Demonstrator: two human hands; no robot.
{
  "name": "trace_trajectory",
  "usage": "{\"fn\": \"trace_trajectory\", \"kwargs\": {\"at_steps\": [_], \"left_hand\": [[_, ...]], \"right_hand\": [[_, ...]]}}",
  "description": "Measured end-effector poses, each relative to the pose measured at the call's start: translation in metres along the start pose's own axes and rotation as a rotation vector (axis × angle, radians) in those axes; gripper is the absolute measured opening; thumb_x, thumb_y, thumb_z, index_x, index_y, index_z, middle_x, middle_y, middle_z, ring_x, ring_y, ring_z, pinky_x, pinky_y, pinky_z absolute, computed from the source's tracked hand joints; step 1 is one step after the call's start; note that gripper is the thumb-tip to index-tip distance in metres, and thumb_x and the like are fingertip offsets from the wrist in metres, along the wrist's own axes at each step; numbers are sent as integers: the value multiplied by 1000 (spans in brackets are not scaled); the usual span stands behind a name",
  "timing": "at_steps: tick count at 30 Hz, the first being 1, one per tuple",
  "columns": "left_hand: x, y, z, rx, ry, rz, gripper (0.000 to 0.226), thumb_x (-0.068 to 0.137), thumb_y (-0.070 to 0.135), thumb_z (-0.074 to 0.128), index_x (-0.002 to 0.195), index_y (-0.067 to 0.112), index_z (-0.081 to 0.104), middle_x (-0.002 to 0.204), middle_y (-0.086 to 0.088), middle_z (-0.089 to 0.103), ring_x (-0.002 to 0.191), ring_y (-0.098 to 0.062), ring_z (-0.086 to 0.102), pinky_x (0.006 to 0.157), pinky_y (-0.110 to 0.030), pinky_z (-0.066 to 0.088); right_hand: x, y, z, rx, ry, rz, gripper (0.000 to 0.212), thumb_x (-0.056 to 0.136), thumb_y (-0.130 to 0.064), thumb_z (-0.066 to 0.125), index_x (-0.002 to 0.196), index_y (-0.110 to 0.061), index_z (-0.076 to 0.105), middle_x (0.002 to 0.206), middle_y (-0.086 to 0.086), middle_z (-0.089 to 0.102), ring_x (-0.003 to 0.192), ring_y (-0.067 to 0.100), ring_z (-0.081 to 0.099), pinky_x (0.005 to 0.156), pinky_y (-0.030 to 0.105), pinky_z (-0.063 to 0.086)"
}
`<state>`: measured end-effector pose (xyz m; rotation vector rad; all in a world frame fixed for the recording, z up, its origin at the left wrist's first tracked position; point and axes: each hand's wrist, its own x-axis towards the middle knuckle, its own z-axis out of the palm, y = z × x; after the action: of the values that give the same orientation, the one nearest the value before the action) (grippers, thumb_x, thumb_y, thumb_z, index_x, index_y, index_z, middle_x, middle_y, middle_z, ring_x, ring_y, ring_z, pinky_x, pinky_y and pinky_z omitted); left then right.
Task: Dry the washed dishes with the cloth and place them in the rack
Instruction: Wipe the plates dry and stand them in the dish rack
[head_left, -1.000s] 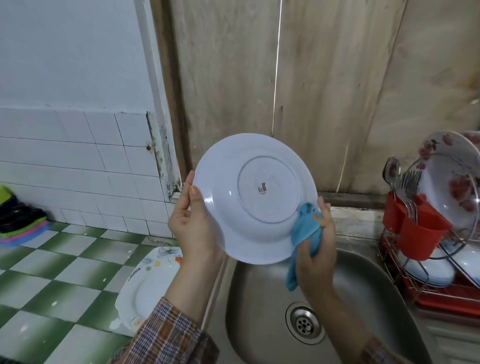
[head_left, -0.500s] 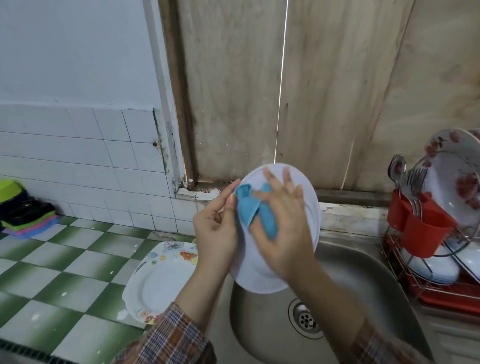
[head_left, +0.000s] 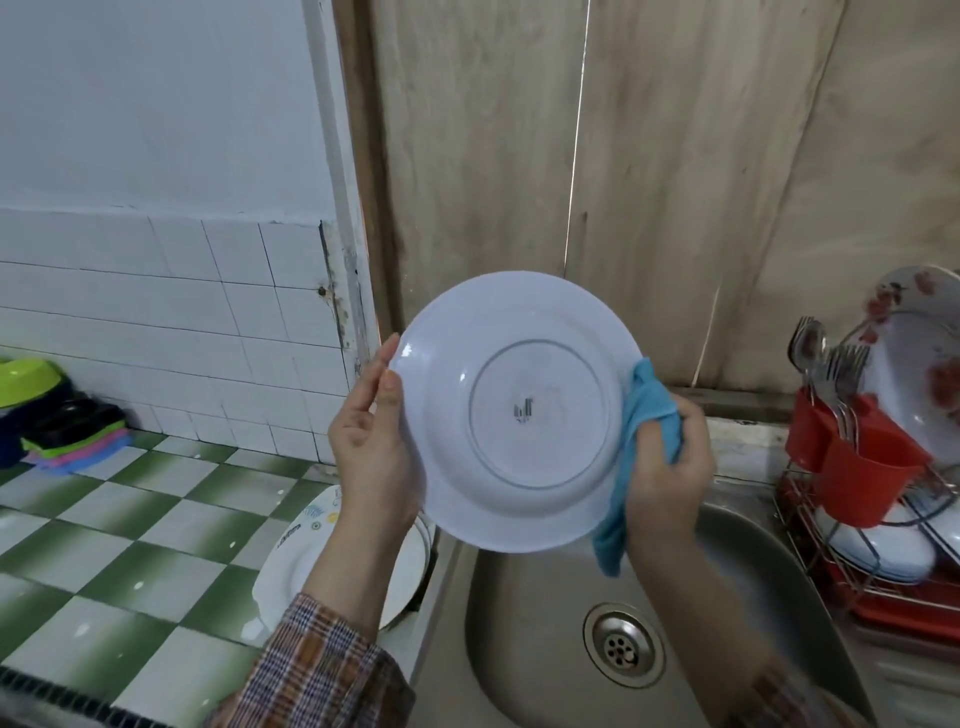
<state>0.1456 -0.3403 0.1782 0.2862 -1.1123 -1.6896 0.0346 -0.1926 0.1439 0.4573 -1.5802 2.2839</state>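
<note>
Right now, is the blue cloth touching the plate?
Touching. The head view shows the cloth wrapped over the plate at its right rim, held there by the right hand.

A stainless steel sink (head_left: 519, 649) sits low in the view, with a round drain (head_left: 623, 646) in its basin. To its left lies a green-and-white checkered counter (head_left: 104, 545) under white wall tiles (head_left: 156, 312). A stack of coloured plastic containers (head_left: 72, 436) stands at the far left, and pale wooden boards (head_left: 675, 182) rise behind the sink.
</note>
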Motion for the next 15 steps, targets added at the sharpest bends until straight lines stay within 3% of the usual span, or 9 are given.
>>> {"fn": "trace_trajectory", "kwargs": {"at_steps": [1, 2, 4, 5, 6, 8, 10, 12, 15], "left_hand": [[-1, -2, -2, 58, -33, 9, 24, 92, 20, 55, 113, 27, 66, 105, 13, 73, 95, -5, 68, 77, -22, 56], [-2, -4, -3, 125, -56, 16, 24, 93, 21, 55, 113, 31, 66, 107, 19, 71, 98, 0, 66, 78, -19, 54], [-5, -7, -3, 247, -94, -10, 28, 98, 21, 52, 118, 38, 61, 106, 35, 65, 101, 15, 59, 85, -15, 48], [-7, -7, -2, 299, -117, -55, 30, 100, 23, 49, 123, 41, 57, 107, 40, 61, 103, 18, 56, 90, -20, 47], [-8, -8, -1, 345, -129, -137, 31, 101, 30, 48, 128, 43, 53, 111, 38, 60, 107, 12, 56, 92, -29, 49], [-9, -4, 1, 428, -102, -384, 40, 96, 55, 43, 134, 44, 49, 124, 16, 59, 111, -14, 58, 89, -48, 52], [-7, -1, 0, 465, -88, -592, 55, 92, 70, 29, 137, 44, 45, 125, -2, 59, 105, -29, 62, 86, -54, 53], [-4, 1, -3, 438, -94, -736, 64, 87, 78, 21, 137, 45, 43, 118, -13, 62, 93, -41, 67, 73, -50, 58], [-1, 0, -9, 275, -150, -954, 66, 83, 80, 32, 129, 34, 40, 114, -28, 64, 86, -51, 67, 61, -51, 59]], "right_hand": [[11, -4, 3, 46, 72, 131, 5, 93, -18, 57, 90, -20, 61, 83, -3, 60, 74, 9, 55, 66, 22, 47], [23, -5, 5, 97, 151, 263, 14, 92, -13, 57, 79, -19, 58, 72, -4, 54, 66, 11, 49, 59, 23, 42], [41, -8, 5, 174, 234, 435, 22, 86, -15, 59, 67, -21, 50, 64, -4, 46, 63, 12, 42, 56, 27, 35], [47, -10, 6, 215, 249, 461, 21, 82, -18, 60, 66, -22, 49, 64, -4, 45, 64, 14, 42, 58, 28, 35], [53, -11, 5, 281, 254, 453, 19, 78, -21, 63, 65, -22, 49, 66, -4, 46, 66, 15, 43, 62, 30, 37], [61, -11, 2, 402, 217, 412, 18, 63, -29, 67, 61, -23, 51, 69, -2, 48, 69, 17, 45, 66, 32, 38], [65, -9, -4, 454, 90, 350, 17, 58, -32, 66, 56, -23, 52, 67, -2, 49, 68, 16, 46, 66, 30, 39], [66, -8, -9, 482, -98, 243, 15, 64, -29, 62, 52, -23, 55, 62, -4, 51, 64, 13, 48, 63, 28, 41], [62, -19, -16, 313, -430, -43, 14, 63, -26, 54, 51, -25, 60, 54, -11, 48, 55, 6, 41, 54, 22, 34]]}}
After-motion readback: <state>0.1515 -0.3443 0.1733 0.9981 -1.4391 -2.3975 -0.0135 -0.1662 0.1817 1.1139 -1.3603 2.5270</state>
